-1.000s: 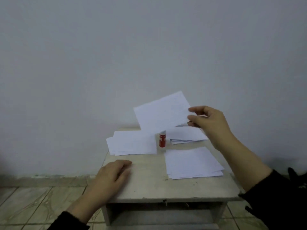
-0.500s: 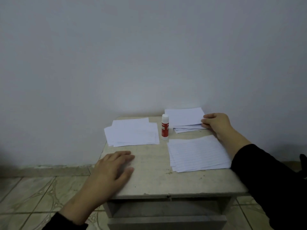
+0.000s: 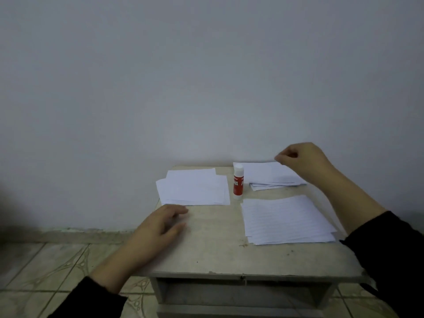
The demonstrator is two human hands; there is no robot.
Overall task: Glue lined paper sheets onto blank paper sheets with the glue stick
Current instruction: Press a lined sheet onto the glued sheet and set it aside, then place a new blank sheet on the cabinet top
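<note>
A red glue stick (image 3: pixel 238 183) with a white cap stands upright at the back middle of the small table (image 3: pixel 213 249). Left of it lies a pile of blank sheets (image 3: pixel 193 188). A pile of lined sheets (image 3: pixel 286 220) lies at the front right. Behind that is a third pile of white sheets (image 3: pixel 263 175). My right hand (image 3: pixel 302 161) hovers over this back pile with curled fingers, and its thumb and forefinger pinch the far edge of the top sheet. My left hand (image 3: pixel 160 223) rests flat on the table's left side, just in front of the blank pile.
The table stands against a plain grey wall and has an open shelf (image 3: pixel 241 292) under its top. A tiled floor (image 3: pixel 46 267) spreads to the left and below. The tabletop's front middle is bare wood with small stains.
My right hand carried a sheet through the air, laid it on the back right pile, then rose slightly with fingers curled at its far edge. My left hand stayed on the table.
</note>
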